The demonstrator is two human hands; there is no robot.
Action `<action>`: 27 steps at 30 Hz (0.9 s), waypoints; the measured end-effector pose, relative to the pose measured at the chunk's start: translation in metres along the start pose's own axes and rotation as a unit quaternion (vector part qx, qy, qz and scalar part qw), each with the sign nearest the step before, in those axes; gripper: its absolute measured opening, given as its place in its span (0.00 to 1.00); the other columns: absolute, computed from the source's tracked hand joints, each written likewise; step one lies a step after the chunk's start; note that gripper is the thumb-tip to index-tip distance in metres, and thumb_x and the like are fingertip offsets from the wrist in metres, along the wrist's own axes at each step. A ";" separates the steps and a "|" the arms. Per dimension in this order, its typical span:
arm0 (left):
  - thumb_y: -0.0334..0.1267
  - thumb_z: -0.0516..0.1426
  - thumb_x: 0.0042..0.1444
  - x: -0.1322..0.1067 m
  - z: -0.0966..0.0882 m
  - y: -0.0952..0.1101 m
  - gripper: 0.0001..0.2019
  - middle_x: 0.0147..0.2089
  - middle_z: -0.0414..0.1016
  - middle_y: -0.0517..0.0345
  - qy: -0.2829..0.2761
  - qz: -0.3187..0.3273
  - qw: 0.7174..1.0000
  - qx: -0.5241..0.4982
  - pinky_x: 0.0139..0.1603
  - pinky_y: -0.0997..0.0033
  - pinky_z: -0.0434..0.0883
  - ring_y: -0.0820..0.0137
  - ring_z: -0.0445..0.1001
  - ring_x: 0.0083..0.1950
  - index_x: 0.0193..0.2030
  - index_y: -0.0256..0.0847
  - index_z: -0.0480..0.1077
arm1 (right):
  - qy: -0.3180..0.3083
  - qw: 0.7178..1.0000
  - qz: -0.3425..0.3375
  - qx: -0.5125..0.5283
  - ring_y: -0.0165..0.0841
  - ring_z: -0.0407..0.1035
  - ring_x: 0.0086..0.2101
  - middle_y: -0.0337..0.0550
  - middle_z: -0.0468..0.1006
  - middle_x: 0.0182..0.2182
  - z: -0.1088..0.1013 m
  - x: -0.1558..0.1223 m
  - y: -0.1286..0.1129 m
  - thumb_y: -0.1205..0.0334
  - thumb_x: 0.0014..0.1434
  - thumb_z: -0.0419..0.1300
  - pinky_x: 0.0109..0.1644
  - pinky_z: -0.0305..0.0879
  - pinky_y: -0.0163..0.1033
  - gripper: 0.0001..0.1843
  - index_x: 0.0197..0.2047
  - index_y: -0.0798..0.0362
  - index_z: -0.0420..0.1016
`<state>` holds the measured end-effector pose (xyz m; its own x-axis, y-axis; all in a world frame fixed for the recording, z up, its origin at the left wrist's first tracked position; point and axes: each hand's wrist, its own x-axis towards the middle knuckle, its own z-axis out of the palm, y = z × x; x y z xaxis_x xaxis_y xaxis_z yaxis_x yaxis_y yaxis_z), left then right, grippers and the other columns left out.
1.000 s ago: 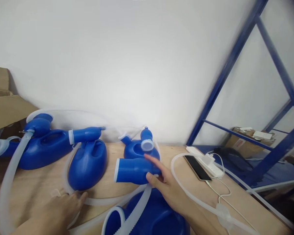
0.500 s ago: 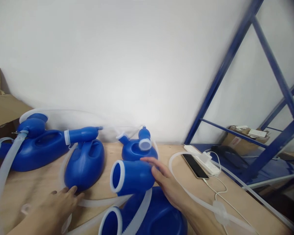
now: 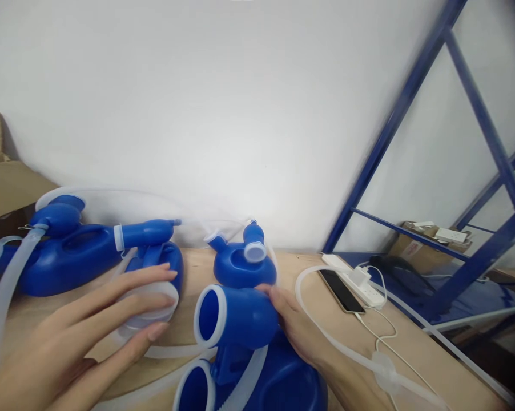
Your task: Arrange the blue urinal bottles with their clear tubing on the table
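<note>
Raised from the tabletop since the earlier frames, the left hand (image 3: 81,337) is now held in the air near the camera, its fingers spread loosely around a translucent white cap (image 3: 148,305) that is pinched between fingertips and thumb. By the right hand (image 3: 298,331) a blue funnel mouthpiece (image 3: 236,317) with a white rim is gripped from behind, fingers curled around its narrow end, and its open mouth has been turned toward the camera. This mouthpiece is held just above a blue urinal bottle (image 3: 278,382) lying at the near edge of the wooden table (image 3: 313,274), across which a ribbed white hose (image 3: 244,377) is draped. Three more blue urinal bottles (image 3: 73,260) are seen farther back by the wall. A phone (image 3: 338,290) and white power strip (image 3: 358,279) lie to the right, beside a blue metal rack (image 3: 467,268).
</note>
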<state>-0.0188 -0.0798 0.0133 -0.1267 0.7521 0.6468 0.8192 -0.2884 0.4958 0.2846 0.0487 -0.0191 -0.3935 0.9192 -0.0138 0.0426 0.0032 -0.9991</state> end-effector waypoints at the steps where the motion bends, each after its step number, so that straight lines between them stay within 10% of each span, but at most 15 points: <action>1: 0.56 0.56 0.65 -0.002 0.002 0.004 0.18 0.66 0.75 0.72 0.009 -0.019 1.000 -0.018 0.73 0.56 0.67 0.55 0.70 0.71 0.56 0.59 0.79 | 0.005 1.000 0.004 0.000 0.50 0.73 0.53 0.48 0.83 0.45 0.000 0.001 0.001 0.22 0.53 0.65 0.60 0.68 0.53 0.40 0.50 0.50 0.84; 6: 0.54 0.49 0.73 -0.009 0.023 0.032 0.23 0.71 0.70 0.76 0.020 -0.129 0.979 -0.156 0.77 0.50 0.60 0.62 0.63 0.76 0.73 0.71 0.60 | -0.007 1.000 0.004 -0.018 0.51 0.73 0.53 0.48 0.83 0.46 0.000 0.000 -0.002 0.21 0.54 0.63 0.60 0.68 0.53 0.41 0.51 0.50 0.84; 11: 0.51 0.48 0.74 -0.017 0.043 0.058 0.21 0.77 0.61 0.72 -0.022 -0.027 0.993 -0.110 0.71 0.56 0.66 0.60 0.61 0.76 0.71 0.70 0.63 | -0.083 0.990 -0.070 -0.089 0.49 0.72 0.53 0.48 0.81 0.50 0.004 -0.003 -0.017 0.25 0.61 0.60 0.58 0.69 0.50 0.38 0.57 0.48 0.79; 18: 0.47 0.55 0.71 -0.015 0.050 0.033 0.21 0.76 0.63 0.66 -0.073 0.076 0.992 -0.069 0.41 0.80 0.82 0.60 0.78 0.64 0.69 0.68 0.67 | -0.111 0.983 -0.090 -0.115 0.48 0.71 0.55 0.48 0.77 0.56 0.006 -0.004 -0.022 0.32 0.61 0.66 0.57 0.70 0.48 0.34 0.61 0.46 0.76; 27: 0.58 0.59 0.65 -0.013 0.043 0.020 0.25 0.66 0.73 0.57 -0.063 -0.078 0.992 -0.074 0.25 0.82 0.79 0.61 0.84 0.50 0.67 0.62 0.68 | -0.094 0.989 -0.103 -0.055 0.45 0.74 0.51 0.48 0.72 0.60 0.005 -0.009 -0.023 0.34 0.57 0.70 0.53 0.74 0.45 0.39 0.67 0.41 0.74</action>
<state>0.0236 -0.0700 -0.0103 -0.1671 0.8598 0.4825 0.7023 -0.2397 0.6703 0.2826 0.0387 0.0035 -0.5672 0.8056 0.1713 0.0400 0.2347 -0.9712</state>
